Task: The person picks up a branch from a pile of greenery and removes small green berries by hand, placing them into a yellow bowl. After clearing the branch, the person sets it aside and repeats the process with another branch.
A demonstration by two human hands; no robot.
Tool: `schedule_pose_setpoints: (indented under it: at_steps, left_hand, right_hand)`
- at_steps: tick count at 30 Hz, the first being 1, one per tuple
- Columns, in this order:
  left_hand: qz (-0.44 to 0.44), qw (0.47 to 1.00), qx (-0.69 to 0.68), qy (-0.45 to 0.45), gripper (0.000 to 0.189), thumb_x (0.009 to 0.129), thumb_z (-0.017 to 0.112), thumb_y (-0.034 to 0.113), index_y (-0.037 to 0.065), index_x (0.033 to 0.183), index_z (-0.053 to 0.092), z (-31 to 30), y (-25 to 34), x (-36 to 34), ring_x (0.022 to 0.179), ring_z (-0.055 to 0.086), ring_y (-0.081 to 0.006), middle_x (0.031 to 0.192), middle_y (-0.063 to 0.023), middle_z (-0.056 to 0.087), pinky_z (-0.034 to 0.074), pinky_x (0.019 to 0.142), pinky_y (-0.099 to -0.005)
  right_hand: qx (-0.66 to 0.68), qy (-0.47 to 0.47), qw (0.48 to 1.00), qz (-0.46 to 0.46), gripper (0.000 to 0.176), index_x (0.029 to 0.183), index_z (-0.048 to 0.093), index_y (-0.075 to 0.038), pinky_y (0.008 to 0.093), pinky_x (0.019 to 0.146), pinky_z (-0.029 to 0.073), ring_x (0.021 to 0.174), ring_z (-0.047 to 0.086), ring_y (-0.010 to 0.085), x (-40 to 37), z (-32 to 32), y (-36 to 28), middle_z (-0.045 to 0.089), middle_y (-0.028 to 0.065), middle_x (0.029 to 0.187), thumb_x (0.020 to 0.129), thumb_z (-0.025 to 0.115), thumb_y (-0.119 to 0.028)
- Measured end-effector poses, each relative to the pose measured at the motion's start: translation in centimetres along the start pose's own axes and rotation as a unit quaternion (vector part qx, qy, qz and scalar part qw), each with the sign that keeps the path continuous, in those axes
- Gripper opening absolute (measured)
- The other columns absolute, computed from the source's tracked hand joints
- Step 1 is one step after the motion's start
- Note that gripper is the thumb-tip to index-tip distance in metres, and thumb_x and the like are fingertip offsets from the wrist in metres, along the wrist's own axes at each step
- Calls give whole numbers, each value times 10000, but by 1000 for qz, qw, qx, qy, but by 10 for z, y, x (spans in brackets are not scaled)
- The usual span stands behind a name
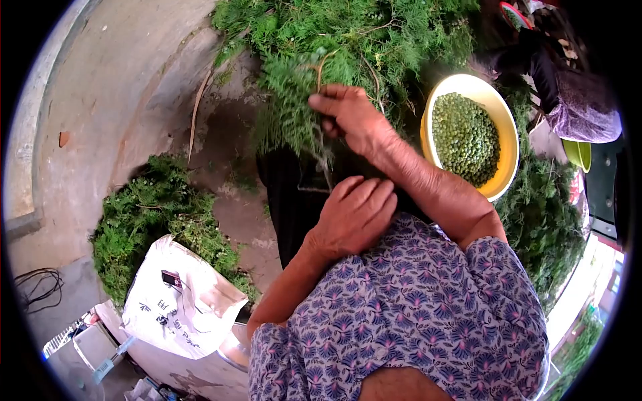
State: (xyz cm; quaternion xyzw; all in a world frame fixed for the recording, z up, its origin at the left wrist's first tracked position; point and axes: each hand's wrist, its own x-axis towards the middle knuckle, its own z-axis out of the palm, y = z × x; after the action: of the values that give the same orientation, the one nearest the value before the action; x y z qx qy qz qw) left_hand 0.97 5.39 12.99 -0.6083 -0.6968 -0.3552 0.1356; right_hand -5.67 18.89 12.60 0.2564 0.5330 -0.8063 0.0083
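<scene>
Hidden: the left hand (354, 219) lies palm down on dark cloth (287, 200), fingers together; whether its grip holds anything cannot be told. A co-worker's sleeve (585, 107) is cut off at the upper right.

The right hand (349, 115) is closed around a leafy sprig (291, 100). The sprig's long axis runs away from the body, foliage at the far end and a thin stem trailing toward the left hand.

1 yellow bowl (468, 81) holds small green pods (465, 137). 1 white bag (180, 301) lies against a heap of greens (147, 214).
</scene>
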Motion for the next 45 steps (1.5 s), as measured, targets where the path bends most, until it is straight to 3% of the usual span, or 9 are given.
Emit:
schedule_pose_setpoints:
  at_steps: [12, 15, 24, 27, 35, 37, 38, 40, 45]
  left_hand:
    - [-161, 984, -29, 68, 253, 708, 637, -28, -17, 960, 609, -2, 9, -16, 803, 615, -238, 957, -112, 635, 472, 784, -373]
    - [-438, 819, -370, 34, 311, 888, 515, 99, -47, 1163, 518, -1, 3, -10, 1005, 590, -266, 1095, -177, 590, 445, 904, -390]
    - [-406, 332, -799, 295, 680, 866, 467, 545, -6, 1243, 337, -9, -58, 36, 1223, 369, -430, 1268, -308, 398, 296, 1024, -567]
    - [-505, 362, -703, 345, 219, 911, 499, 109, -57, 1053, 524, -14, -73, 33, 920, 616, -317, 916, -184, 618, 490, 869, -471]
    - [-527, 467, -636, 316, 167, 844, 491, -42, -126, 976, 549, -43, -68, -27, 956, 591, -363, 990, -213, 595, 502, 852, -508]
    - [-351, 924, -152, -20, 185, 831, 540, -45, -60, 1012, 580, -58, -62, -45, 883, 615, -262, 952, -155, 617, 527, 776, -399]
    - [-362, 919, -153, -22, 185, 831, 540, -45, -60, 1012, 580, -54, -61, -51, 883, 615, -262, 952, -155, 617, 527, 776, -399]
    - [-652, 519, -515, 200, 222, 822, 563, -38, -68, 1040, 582, -41, -61, -61, 926, 597, -223, 1005, -141, 619, 501, 796, -332]
    - [-622, 548, -510, 230, 161, 757, 672, 8, -75, 889, 634, -34, -49, -61, 779, 606, -221, 880, -122, 639, 488, 700, -319]
  right_hand:
    - [273, -4, 955, -120, 112, 999, 530, -66, 208, 528, 426, 625, 470, 103, 35, -49, -82, 525, 8, 830, 933, 469, -132]
    - [329, -4, 936, -126, 135, 1030, 487, -53, 209, 519, 430, 628, 478, 124, 38, -53, -78, 527, 37, 853, 942, 414, -126]
    - [397, -40, 912, -96, 176, 909, 445, -55, 309, 477, 465, 478, 522, 207, 13, -46, -46, 539, 105, 615, 842, 523, -197]
    - [385, -39, 920, -68, 213, 950, 488, -44, 343, 513, 523, 566, 592, 239, 7, -55, -26, 577, 100, 704, 781, 571, -145]
    - [259, -67, 962, 60, 136, 857, 486, -14, 369, 692, 527, 721, 609, 243, -50, -70, 18, 566, 135, 888, 811, 593, -84]
    - [191, -48, 976, 98, 172, 979, 483, 33, 349, 626, 537, 761, 625, 249, -77, -64, 15, 574, 166, 931, 845, 558, -45]
    - [185, -44, 975, 119, 221, 1037, 473, 57, 334, 603, 539, 772, 630, 248, -89, -62, 12, 580, 176, 942, 852, 550, -38]
    - [165, -66, 976, 127, 316, 1134, 427, 89, 306, 563, 535, 765, 634, 233, -102, -65, 14, 587, 189, 967, 869, 528, -51]
    - [116, -3, 983, 142, 303, 1126, 434, 77, 298, 557, 517, 723, 623, 194, -124, -60, 16, 586, 176, 969, 879, 514, -79]
